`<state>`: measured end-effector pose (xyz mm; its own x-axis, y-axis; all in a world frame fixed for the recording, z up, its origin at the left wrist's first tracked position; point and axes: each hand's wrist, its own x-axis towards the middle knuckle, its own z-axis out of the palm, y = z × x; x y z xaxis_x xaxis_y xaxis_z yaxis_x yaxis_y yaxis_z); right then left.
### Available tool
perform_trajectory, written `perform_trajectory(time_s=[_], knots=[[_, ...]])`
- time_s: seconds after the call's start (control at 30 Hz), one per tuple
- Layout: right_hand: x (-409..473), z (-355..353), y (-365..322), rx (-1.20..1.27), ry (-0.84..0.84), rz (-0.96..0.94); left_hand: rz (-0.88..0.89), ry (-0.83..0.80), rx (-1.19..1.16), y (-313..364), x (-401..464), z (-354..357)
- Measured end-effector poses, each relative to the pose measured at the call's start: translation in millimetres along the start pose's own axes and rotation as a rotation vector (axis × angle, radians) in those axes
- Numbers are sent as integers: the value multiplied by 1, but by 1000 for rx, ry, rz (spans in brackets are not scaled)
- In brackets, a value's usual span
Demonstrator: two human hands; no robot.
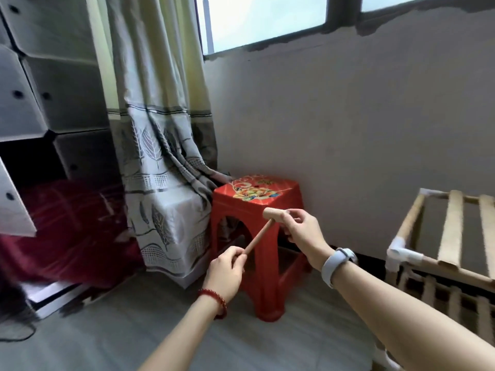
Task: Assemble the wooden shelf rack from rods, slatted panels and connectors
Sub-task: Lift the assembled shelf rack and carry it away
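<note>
At the far left stands a grey modular cabinet (51,84) with dark round holes in its door panels; its lowest compartment hangs open and shows dark red fabric (67,210) inside. Just to its right a pale curtain (158,135) with a grey leaf print falls to the grey floor (128,325), its hem bunched against a red plastic stool (258,236) with a flower picture on its seat. In front of the stool the person holds a small wooden mallet (263,227) in the air with both hands. The left hand (227,271), with a red bead bracelet (214,301) on its wrist, has its fingers (235,259) curled round the lower end of the mallet's thin handle, which slants up and to the right. The right hand (302,231), with a pale grey wristband (336,265) on its wrist, grips the mallet's cylindrical head: the thumb and forefinger are bent over the top of the head and the other fingers are curled beneath it, so only the head's rounded left end shows. Behind the hands is a plain whitish wall (361,129) with a window (262,20) above it. At the right edge stands the partly built wooden shelf rack (442,253), well apart from both hands: its top slatted panel lies level, wooden rods frame it, a white connector (399,250) joins the rods at the near corner, and a second slatted tier shows below.
</note>
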<state>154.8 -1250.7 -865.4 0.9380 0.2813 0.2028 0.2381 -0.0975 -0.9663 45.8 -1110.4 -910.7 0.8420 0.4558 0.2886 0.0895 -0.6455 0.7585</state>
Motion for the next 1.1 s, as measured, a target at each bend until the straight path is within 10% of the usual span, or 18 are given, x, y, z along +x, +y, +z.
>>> perform_trajectory(time_s=[0.53,0.8,1.1], knots=[[246,67,141,-815,-304,-259,-42,306,120,-57,297,122],[257,67,156,-767,-319,-299,31,172,310,-83,317,140],[179,44,137,-478,48,-72,287,316,339,-67,200,121]])
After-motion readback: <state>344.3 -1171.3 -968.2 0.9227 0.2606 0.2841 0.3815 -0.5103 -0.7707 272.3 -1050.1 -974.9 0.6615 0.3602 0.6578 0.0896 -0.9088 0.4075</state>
